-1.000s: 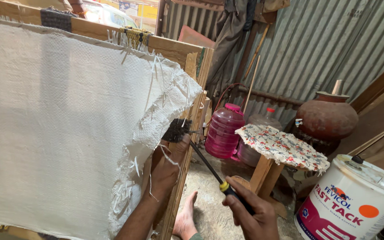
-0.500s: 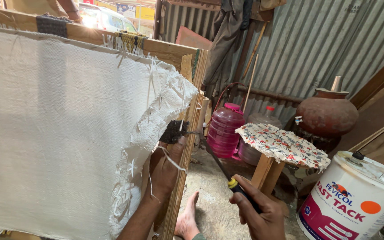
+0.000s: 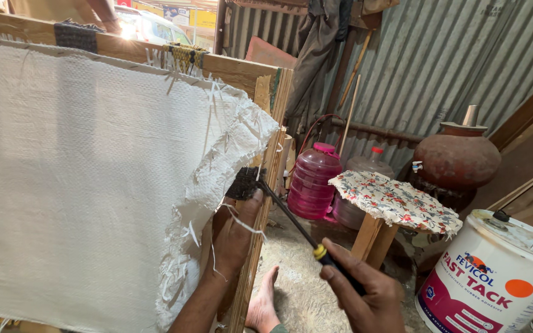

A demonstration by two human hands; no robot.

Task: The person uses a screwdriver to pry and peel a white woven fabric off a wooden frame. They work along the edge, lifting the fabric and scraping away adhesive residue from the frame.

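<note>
Head view: left hand (image 3: 234, 237) presses white cloth (image 3: 81, 185) against wooden frame (image 3: 265, 185); right hand (image 3: 365, 293) grips hammer (image 3: 279, 206) at frame edge. Top corner cloth hangs unfastened.

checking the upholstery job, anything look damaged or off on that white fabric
Yes. The white woven fabric is badly frayed along its right edge, with loose threads hanging and the corner bunched up beside the wooden frame. The left hand presses there while the right hand holds a screwdriver to it.
</note>
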